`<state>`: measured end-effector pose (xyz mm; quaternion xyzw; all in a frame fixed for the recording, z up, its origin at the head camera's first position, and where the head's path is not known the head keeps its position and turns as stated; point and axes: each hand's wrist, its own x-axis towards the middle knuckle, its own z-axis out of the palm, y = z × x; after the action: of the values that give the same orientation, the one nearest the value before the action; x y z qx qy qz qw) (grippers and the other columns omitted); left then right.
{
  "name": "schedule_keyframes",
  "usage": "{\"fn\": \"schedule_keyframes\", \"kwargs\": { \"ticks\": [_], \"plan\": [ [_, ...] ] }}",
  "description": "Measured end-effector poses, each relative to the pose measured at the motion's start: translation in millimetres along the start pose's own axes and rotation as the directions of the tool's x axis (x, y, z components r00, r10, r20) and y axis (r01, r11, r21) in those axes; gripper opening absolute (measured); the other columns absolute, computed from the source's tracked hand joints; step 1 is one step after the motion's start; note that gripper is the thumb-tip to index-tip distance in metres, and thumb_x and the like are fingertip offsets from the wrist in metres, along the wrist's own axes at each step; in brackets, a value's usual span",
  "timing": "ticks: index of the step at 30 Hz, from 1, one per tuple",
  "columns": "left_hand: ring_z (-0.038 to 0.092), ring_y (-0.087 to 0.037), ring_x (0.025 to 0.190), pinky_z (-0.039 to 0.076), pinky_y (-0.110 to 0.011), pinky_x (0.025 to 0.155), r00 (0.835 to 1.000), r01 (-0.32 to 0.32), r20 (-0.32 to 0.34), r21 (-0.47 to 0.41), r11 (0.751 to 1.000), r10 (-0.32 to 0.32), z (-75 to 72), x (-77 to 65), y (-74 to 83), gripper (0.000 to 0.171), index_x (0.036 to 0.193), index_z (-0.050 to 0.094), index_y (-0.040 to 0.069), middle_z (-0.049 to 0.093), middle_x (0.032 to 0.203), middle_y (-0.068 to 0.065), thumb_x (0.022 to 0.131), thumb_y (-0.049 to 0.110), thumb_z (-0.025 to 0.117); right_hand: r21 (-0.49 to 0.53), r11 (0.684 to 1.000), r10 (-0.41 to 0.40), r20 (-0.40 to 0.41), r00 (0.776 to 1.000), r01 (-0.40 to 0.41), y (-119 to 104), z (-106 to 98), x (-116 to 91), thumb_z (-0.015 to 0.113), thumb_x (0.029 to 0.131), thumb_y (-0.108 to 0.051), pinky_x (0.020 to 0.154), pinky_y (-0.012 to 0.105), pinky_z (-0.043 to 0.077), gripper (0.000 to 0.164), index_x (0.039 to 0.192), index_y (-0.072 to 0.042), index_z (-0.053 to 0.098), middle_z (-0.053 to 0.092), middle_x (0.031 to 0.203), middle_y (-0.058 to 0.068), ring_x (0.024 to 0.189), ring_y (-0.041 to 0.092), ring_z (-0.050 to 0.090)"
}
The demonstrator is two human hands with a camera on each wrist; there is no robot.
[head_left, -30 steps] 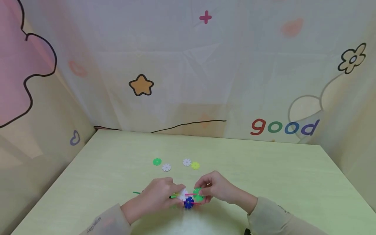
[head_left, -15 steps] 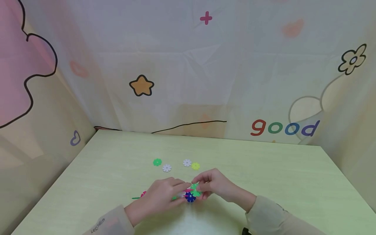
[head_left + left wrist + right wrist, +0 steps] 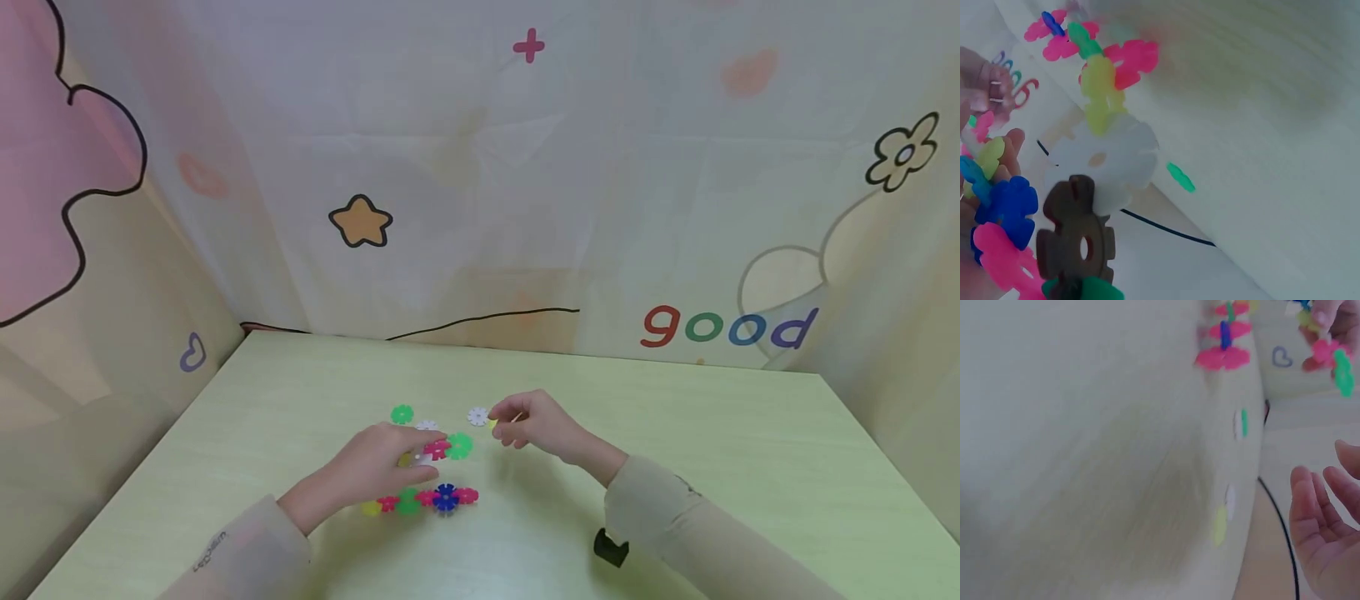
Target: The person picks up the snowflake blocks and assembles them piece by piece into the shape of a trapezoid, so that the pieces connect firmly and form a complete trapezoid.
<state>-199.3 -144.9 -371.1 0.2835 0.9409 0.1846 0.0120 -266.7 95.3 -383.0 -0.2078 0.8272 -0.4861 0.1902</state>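
My left hand [image 3: 367, 462] pinches one length of a chain of interlocking notched plastic discs. A pink disc [image 3: 437, 450] and a green disc [image 3: 459, 446] stick out past its fingers. Yellow and blue discs [image 3: 1013, 209] show at those fingers in the left wrist view. A second length, with a dark blue disc [image 3: 446, 498] between pink ones, runs below the hand; a white disc [image 3: 1110, 153] and a dark disc [image 3: 1079, 234] sit along it. Fingers loosely bent and apart, my right hand [image 3: 543, 427] holds nothing. Its fingertips overlap a loose yellow disc [image 3: 1219, 526] in the head view.
Several loose discs lie farther back on the pale table [image 3: 675, 467]: a green one [image 3: 402, 414], a white one [image 3: 427, 426] and another white one [image 3: 477, 416]. Printed cloth [image 3: 450, 167] hangs behind the table. A black band-like object [image 3: 611, 547] shows under the right sleeve.
My right hand has let go of the green disc on the chain and moved back toward the loose discs. The left hand has shifted left and away, uncovering the chain's lower length.
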Motion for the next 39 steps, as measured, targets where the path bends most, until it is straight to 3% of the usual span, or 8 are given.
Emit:
{"fn": "schedule_keyframes", "kwargs": {
  "ticks": [3,7,17,25,32,39],
  "plan": [
    [0.032,-0.004,0.042,0.037,-0.02,0.051,0.995,0.095,0.045,-0.046,0.994,-0.093,-5.8,-1.9,-6.6,0.044,0.122,0.054,0.022,0.04,0.05,0.01,0.08,0.035,0.062,-0.116,0.993,0.016,-0.045,0.999,-0.021,3,2,17,0.065,0.079,-0.014,0.065,0.031,0.05,0.026,0.102,-0.002,0.062,0.06,0.086,0.006,0.075,0.021,0.056],
    [0.034,-0.004,0.042,0.035,-0.02,0.048,0.988,0.143,0.068,-0.084,0.986,-0.137,-10.2,-3.2,-12.8,0.046,0.123,0.053,0.022,0.042,0.051,0.01,0.079,0.037,0.062,-0.245,0.967,0.045,-0.098,0.994,-0.068,10,6,37,0.068,0.076,-0.014,0.065,0.026,0.045,0.024,0.099,-0.008,0.065,0.059,0.089,0.004,0.079,0.017,0.052],
    [0.043,-0.005,0.051,0.039,-0.022,0.057,0.989,0.139,0.068,-0.112,0.984,-0.132,-12.3,-2.8,-19.1,0.047,0.121,0.055,0.015,0.059,0.073,0.013,0.08,0.037,0.062,-0.386,0.912,0.099,-0.127,0.987,-0.141,25,8,65,0.068,0.076,-0.015,0.074,0.032,0.044,0.027,0.103,-0.013,0.065,0.056,0.096,0.007,0.087,0.019,0.049],
    [0.043,-0.006,0.052,0.038,-0.022,0.053,0.988,0.143,0.072,-0.105,0.984,-0.136,-13.1,-3.3,-18.4,0.048,0.121,0.055,0.017,0.053,0.062,0.01,0.079,0.036,0.063,-0.48,0.87,0.065,-0.116,0.991,-0.113,31,11,73,0.07,0.074,-0.019,0.067,0.026,0.038,0.027,0.101,-0.013,0.067,0.058,0.088,0.002,0.079,0.016,0.047],
    [0.04,-0.005,0.049,0.037,-0.021,0.05,0.986,0.159,0.073,-0.097,0.983,-0.152,-13.7,-4.5,-17.2,0.047,0.122,0.054,0.019,0.048,0.056,0.01,0.078,0.035,0.064,-0.495,0.861,0.069,-0.105,0.992,-0.113,27,13,73,0.071,0.074,-0.018,0.072,0.03,0.041,0.023,0.095,-0.011,0.067,0.06,0.09,0.003,0.08,0.016,0.049],
    [0.037,-0.005,0.046,0.036,-0.021,0.049,0.986,0.155,0.075,-0.109,0.982,-0.147,-12.5,-5.9,-16.9,0.048,0.122,0.054,0.019,0.046,0.055,0.01,0.078,0.036,0.064,-0.469,0.876,0.074,-0.098,0.992,-0.112,27,18,70,0.072,0.072,-0.011,0.059,0.026,0.037,0.021,0.086,-0.011,0.056,0.055,0.076,0.003,0.067,0.017,0.047]
  ]
}}
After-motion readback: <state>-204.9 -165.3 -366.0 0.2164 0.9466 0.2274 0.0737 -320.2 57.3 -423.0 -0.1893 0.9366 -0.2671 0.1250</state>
